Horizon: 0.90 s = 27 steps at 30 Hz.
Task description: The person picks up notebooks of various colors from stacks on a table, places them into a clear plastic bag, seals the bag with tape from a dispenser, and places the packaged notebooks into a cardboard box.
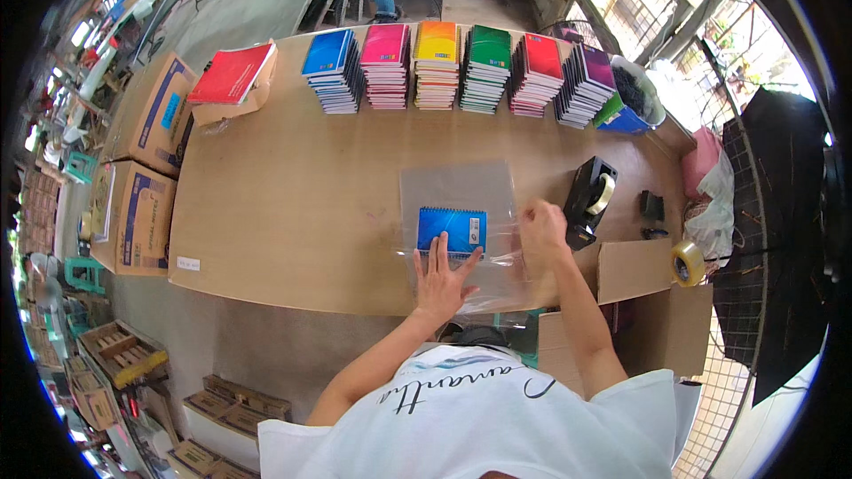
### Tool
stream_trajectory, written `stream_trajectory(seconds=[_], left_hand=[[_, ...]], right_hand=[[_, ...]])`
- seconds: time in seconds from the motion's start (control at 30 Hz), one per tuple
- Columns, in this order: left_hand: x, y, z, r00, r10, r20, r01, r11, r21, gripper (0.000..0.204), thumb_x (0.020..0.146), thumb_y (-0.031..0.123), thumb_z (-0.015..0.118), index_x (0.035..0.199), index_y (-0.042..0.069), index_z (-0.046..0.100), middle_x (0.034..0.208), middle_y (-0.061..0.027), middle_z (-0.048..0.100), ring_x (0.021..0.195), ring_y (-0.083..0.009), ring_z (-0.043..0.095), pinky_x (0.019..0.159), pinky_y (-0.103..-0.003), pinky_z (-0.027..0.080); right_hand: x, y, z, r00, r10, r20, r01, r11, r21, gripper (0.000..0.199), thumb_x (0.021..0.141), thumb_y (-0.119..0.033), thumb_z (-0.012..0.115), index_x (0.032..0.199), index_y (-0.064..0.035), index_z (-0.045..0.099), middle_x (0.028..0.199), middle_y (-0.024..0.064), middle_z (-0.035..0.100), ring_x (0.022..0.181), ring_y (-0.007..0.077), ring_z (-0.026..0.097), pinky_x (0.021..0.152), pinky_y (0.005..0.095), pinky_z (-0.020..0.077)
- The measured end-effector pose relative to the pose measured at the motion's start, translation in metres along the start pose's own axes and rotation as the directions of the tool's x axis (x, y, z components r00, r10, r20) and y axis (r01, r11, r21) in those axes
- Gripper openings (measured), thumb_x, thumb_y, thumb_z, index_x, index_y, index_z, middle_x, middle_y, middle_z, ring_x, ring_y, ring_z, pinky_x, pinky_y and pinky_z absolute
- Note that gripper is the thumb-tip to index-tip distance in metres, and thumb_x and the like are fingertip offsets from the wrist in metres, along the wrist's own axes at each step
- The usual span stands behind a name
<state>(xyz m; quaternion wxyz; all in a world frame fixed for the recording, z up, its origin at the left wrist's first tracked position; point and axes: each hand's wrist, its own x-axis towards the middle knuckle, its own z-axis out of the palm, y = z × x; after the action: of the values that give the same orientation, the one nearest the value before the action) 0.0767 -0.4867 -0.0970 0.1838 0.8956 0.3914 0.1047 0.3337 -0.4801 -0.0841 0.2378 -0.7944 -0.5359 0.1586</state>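
A small blue spiral notebook (453,223) lies on clear plastic sheets (484,184) near the table's front edge. Its spiral binding runs along the far side, and a small white label sits near its right edge. My left hand (439,282) rests on the notebook's near part, fingers spread flat. Just beyond the right edge of the plastic, my right hand (544,229) is closed with its fingers curled. Whatever those fingers may pinch is hidden. A black tape dispenser (586,200) with a roll of clear tape stands right of my right hand.
Several notebook stacks, including a blue stack (333,75) and a purple stack (587,84), line the table's far side. Red notebooks (232,73) lie far left beside cardboard boxes (146,217). At right are a tape roll (686,263) and an open carton (635,270).
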Motion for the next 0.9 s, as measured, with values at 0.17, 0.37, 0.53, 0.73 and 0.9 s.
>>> stream_trajectory(seconds=[0.17, 0.37, 0.53, 0.73, 0.9], left_hand=[[-0.003, -0.001, 0.003, 1.000, -0.011, -0.017, 0.011, 1.000, -0.004, 0.084, 0.074, 0.042, 0.074, 0.145, 0.043, 0.029, 0.151, -0.0248, 0.013, 0.138, -0.0438, 0.019, 0.105, -0.069, 0.016], [-0.008, 0.001, 0.002, 0.999, -0.034, 0.018, 0.034, 0.999, -0.024, 0.083, 0.075, 0.040, 0.074, 0.145, 0.043, 0.029, 0.153, -0.0242, 0.010, 0.140, -0.0442, 0.015, 0.105, -0.069, 0.015], [-0.018, 0.002, 0.003, 1.000, -0.012, 0.013, 0.012, 1.000, -0.024, 0.080, 0.078, 0.039, 0.071, 0.145, 0.044, 0.029, 0.153, -0.0237, 0.009, 0.141, -0.0455, 0.010, 0.105, -0.069, 0.013], [-0.018, 0.005, -0.004, 0.994, -0.080, 0.073, 0.082, 0.996, -0.031, 0.079, 0.080, 0.039, 0.069, 0.147, 0.040, 0.027, 0.152, -0.0253, 0.008, 0.141, -0.0460, 0.008, 0.106, -0.069, 0.013], [-0.019, 0.009, -0.010, 0.992, -0.112, 0.065, 0.114, 0.993, -0.038, 0.081, 0.079, 0.038, 0.070, 0.147, 0.039, 0.026, 0.152, -0.0281, 0.006, 0.141, -0.0449, 0.011, 0.106, -0.069, 0.013]], right_hand=[[0.048, -0.060, 0.015, 0.955, -0.210, 0.211, 0.149, 0.951, 0.272, 0.045, 0.087, -0.047, 0.059, 0.097, -0.0045, 0.070, 0.090, 0.0199, 0.067, 0.088, 0.0346, 0.065, 0.081, 0.0421, 0.0491], [0.087, -0.044, 0.071, 0.748, 0.034, 0.663, 0.025, 0.996, -0.080, 0.079, 0.089, -0.073, 0.028, 0.106, -0.0090, 0.072, 0.101, 0.0190, 0.069, 0.093, 0.0319, 0.064, 0.087, 0.0396, 0.0476], [0.085, -0.045, 0.066, 0.714, 0.040, 0.699, -0.007, 0.999, -0.050, 0.080, 0.088, -0.074, 0.031, 0.102, -0.0071, 0.072, 0.098, 0.0185, 0.069, 0.092, 0.0313, 0.064, 0.085, 0.0393, 0.0483], [0.085, -0.040, 0.070, 0.775, 0.026, 0.631, -0.055, 0.998, 0.027, 0.062, 0.091, -0.061, 0.045, 0.097, -0.0062, 0.073, 0.096, 0.0168, 0.069, 0.090, 0.0264, 0.066, 0.079, 0.0364, 0.0502], [0.093, -0.023, 0.091, 0.941, -0.320, 0.105, 0.311, 0.945, 0.099, 0.050, 0.093, -0.049, 0.050, 0.095, -0.0047, 0.073, 0.097, 0.0182, 0.069, 0.088, 0.0300, 0.067, 0.078, 0.0360, 0.0514]])
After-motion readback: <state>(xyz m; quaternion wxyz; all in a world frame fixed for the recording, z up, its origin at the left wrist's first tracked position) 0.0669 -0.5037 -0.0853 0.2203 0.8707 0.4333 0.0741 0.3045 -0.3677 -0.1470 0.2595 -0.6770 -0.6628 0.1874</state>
